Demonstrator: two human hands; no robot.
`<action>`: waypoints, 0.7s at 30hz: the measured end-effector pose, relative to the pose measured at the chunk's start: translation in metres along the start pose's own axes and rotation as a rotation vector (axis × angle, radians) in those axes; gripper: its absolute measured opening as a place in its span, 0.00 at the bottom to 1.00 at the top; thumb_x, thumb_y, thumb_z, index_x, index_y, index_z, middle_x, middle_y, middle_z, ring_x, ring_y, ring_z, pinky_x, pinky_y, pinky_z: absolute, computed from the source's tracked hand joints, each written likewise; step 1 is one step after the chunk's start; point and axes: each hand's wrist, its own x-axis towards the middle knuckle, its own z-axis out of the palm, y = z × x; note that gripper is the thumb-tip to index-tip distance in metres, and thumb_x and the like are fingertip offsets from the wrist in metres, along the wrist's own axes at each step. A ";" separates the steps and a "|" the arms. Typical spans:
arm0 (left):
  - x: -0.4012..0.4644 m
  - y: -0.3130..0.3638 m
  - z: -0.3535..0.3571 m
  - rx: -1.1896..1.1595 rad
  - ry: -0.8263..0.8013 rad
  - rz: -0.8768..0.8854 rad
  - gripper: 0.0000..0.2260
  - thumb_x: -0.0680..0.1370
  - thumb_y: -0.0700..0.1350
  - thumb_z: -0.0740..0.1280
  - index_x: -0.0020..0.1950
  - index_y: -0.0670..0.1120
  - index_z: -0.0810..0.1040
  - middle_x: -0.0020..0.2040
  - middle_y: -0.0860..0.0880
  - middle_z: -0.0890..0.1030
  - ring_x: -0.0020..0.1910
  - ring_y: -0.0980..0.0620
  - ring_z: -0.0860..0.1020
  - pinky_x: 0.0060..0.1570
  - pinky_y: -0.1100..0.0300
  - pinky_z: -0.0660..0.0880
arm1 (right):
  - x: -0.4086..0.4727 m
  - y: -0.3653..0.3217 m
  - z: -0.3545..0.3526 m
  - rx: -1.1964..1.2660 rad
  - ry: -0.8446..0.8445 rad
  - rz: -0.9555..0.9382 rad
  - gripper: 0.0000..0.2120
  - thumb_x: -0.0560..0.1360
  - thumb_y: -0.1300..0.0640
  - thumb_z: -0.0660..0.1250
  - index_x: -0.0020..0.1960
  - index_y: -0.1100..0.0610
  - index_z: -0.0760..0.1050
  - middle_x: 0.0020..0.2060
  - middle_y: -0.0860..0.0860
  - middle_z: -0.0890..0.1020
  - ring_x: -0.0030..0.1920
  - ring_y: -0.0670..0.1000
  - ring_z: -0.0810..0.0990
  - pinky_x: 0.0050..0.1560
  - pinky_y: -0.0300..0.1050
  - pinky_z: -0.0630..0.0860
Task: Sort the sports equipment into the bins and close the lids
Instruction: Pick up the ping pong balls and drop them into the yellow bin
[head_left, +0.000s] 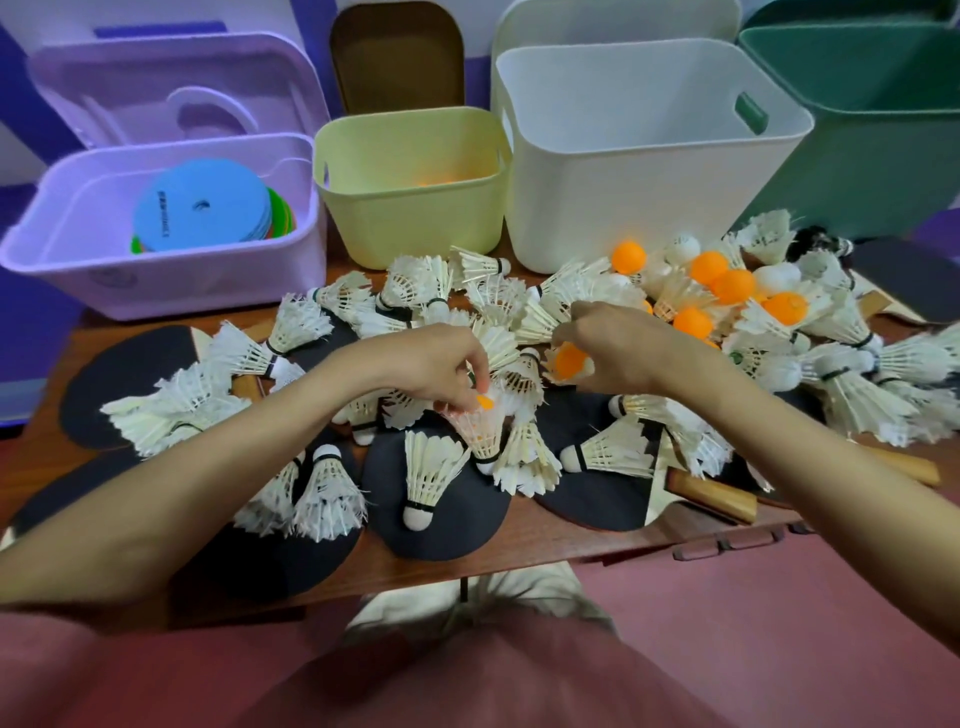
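Observation:
White feather shuttlecocks, orange ping-pong balls and black paddles cover the wooden table. My left hand reaches down with curled fingers and pinches an orange ball sitting inside an upturned shuttlecock. My right hand grips another orange ball among the shuttlecocks at the pile's middle. Behind stand four open bins: purple with flat coloured discs, yellow with an orange ball inside, white, and green.
Lids lean behind the bins: purple, brown and white. Wooden paddle handles stick out at the front right near the table edge. Black paddles lie at the left under the shuttlecocks.

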 end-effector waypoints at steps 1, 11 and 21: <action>0.001 0.000 0.000 0.016 -0.024 -0.008 0.10 0.75 0.45 0.71 0.55 0.46 0.80 0.32 0.52 0.81 0.32 0.56 0.78 0.41 0.60 0.74 | -0.001 0.001 0.001 -0.009 0.003 0.002 0.17 0.72 0.55 0.69 0.59 0.57 0.74 0.50 0.54 0.74 0.50 0.55 0.75 0.40 0.45 0.70; 0.004 0.007 -0.005 0.046 -0.051 -0.002 0.13 0.71 0.50 0.74 0.52 0.46 0.82 0.35 0.52 0.79 0.32 0.54 0.74 0.38 0.59 0.71 | -0.022 0.004 0.010 0.074 0.299 -0.017 0.16 0.72 0.55 0.70 0.56 0.62 0.76 0.44 0.56 0.75 0.45 0.57 0.74 0.39 0.55 0.74; -0.003 -0.003 -0.009 -0.047 0.381 -0.016 0.15 0.68 0.51 0.77 0.51 0.47 0.80 0.46 0.54 0.80 0.42 0.56 0.77 0.42 0.61 0.71 | -0.025 0.001 0.025 0.251 0.287 0.048 0.23 0.70 0.57 0.66 0.64 0.61 0.73 0.49 0.55 0.78 0.48 0.55 0.77 0.43 0.51 0.77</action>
